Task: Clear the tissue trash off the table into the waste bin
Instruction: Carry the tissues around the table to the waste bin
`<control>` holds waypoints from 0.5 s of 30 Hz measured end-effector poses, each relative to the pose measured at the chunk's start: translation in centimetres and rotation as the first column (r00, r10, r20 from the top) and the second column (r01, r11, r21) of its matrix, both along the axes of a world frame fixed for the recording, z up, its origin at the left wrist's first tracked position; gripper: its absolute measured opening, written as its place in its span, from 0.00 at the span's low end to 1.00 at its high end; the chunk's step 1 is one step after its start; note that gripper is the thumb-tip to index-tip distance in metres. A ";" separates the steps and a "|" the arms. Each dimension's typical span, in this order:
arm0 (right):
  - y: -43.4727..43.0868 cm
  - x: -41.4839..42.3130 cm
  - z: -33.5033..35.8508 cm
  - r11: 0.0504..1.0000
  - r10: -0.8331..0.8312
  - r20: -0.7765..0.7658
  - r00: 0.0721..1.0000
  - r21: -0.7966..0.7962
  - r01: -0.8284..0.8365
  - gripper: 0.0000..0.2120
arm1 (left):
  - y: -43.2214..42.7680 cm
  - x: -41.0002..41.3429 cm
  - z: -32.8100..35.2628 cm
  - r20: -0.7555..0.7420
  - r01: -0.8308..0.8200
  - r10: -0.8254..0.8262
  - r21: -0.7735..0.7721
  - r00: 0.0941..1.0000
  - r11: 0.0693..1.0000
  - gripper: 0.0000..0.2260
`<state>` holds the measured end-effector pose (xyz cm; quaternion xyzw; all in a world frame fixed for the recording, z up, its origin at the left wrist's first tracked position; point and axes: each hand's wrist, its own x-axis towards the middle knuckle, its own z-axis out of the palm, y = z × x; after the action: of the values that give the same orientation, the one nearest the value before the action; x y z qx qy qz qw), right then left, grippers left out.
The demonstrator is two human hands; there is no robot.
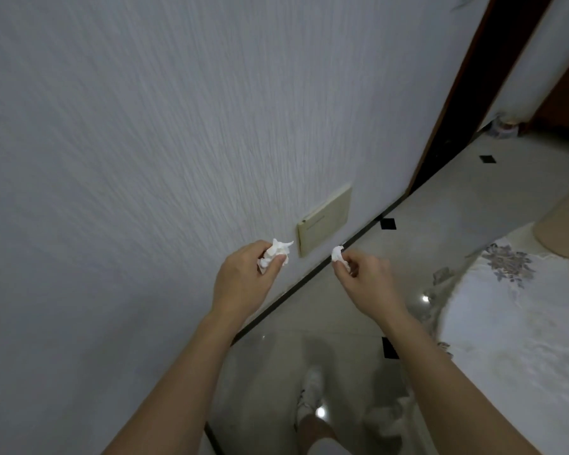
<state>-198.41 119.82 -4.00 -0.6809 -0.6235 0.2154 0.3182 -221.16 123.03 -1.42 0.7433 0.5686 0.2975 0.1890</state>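
Note:
My left hand grips a crumpled white tissue wad between thumb and fingers, held out in front of the wall. My right hand pinches a smaller crumpled tissue piece at its fingertips, held above the floor near the wall's base. The two hands are side by side, a short gap apart. The table, covered by a white embroidered cloth, lies at the right. No waste bin is in view.
A textured white wall fills the left, with a beige wall plate just beyond my hands. Glossy tiled floor runs along it. A dark door frame stands at the back right. A beige round container stands on the table. My leg and white shoe show below.

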 end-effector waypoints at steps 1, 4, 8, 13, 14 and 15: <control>1.4 0.0 0.1 1.000 -0.005 0.001 1.000 0.002 0.005 0.14 | 1.5 0.0 0.1 0.004 0.006 -0.006 0.003 1.000 1.000 0.08; 6.1 0.8 0.2 0.999 -0.031 0.020 0.999 0.013 0.030 0.18 | 6.3 0.7 0.4 0.005 0.031 -0.031 0.023 0.999 0.999 0.09; 12.6 3.4 0.7 0.993 -0.112 0.012 0.994 0.026 0.112 0.14 | 13.4 3.0 1.1 -0.009 0.079 -0.078 0.025 0.997 0.997 0.09; 19.0 7.3 1.6 0.974 -0.223 -0.004 0.975 0.034 0.223 0.12 | 22.1 7.8 2.0 -0.022 0.172 -0.171 0.022 0.985 0.985 0.08; 20.0 8.2 1.9 0.969 -0.245 0.000 0.969 0.031 0.245 0.12 | 23.7 8.8 2.1 -0.013 0.191 -0.190 0.023 0.982 0.981 0.08; 20.8 9.0 2.0 0.964 -0.266 0.013 0.964 0.027 0.266 0.12 | 25.1 9.8 2.2 -0.007 0.212 -0.212 0.026 0.977 0.977 0.08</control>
<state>-189.37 140.63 -2.01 -0.7562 -0.5318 0.1573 0.3474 -211.37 148.10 0.75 0.8026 0.4826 0.2816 0.2088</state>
